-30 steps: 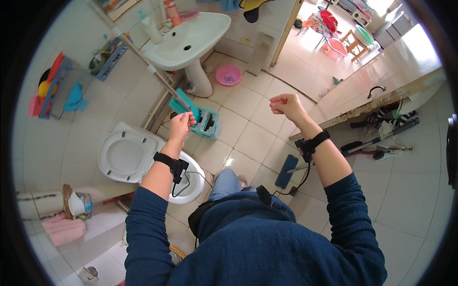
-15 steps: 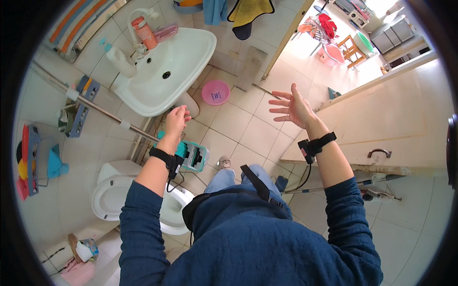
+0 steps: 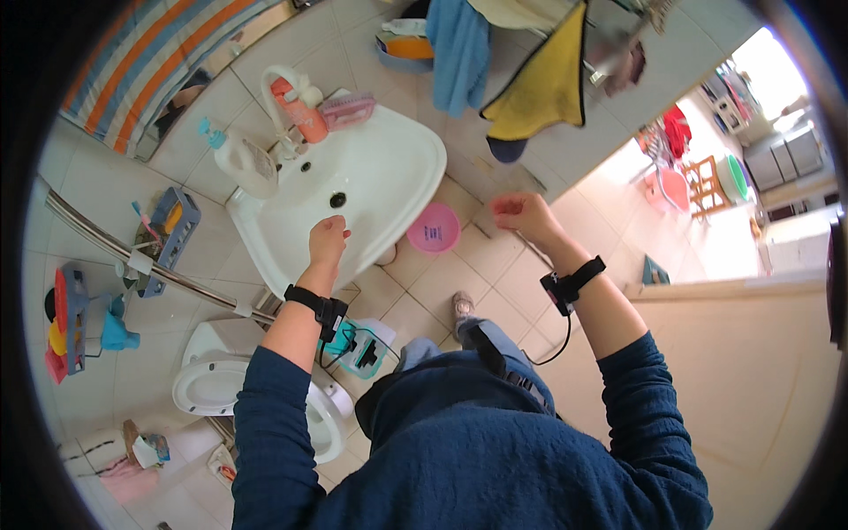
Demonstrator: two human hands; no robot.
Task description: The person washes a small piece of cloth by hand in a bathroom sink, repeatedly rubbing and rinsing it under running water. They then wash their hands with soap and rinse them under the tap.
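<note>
My left hand (image 3: 328, 242) is loosely closed above the front edge of the white washbasin (image 3: 389, 190), with nothing seen in it. To the right, my right hand (image 3: 530, 219) hangs in the air with its fingers curled in and slightly blurred; no object shows in it. It is nearest to the pink plastic basin (image 3: 434, 227) on the floor and a yellow cloth (image 3: 543, 84) hanging above. Both wrists carry black straps with small cabled boxes. On the washbasin stand a white pump bottle (image 3: 247, 165) and an orange-red bottle (image 3: 300, 110).
A metal rail (image 3: 97, 231) runs along the left wall past storage racks. The toilet (image 3: 216, 380) and a teal-and-white bucket (image 3: 360, 346) stand low at left. A blue towel (image 3: 458, 57) hangs beyond the washbasin. At right is a door (image 3: 733, 353); the doorway shows a wooden chair (image 3: 704, 184).
My view has shifted toward the washbasin, and I have come closer to it. My right hand, spread open before, has curled its fingers. The left hand stays loosely closed, now over the washbasin's edge.
</note>
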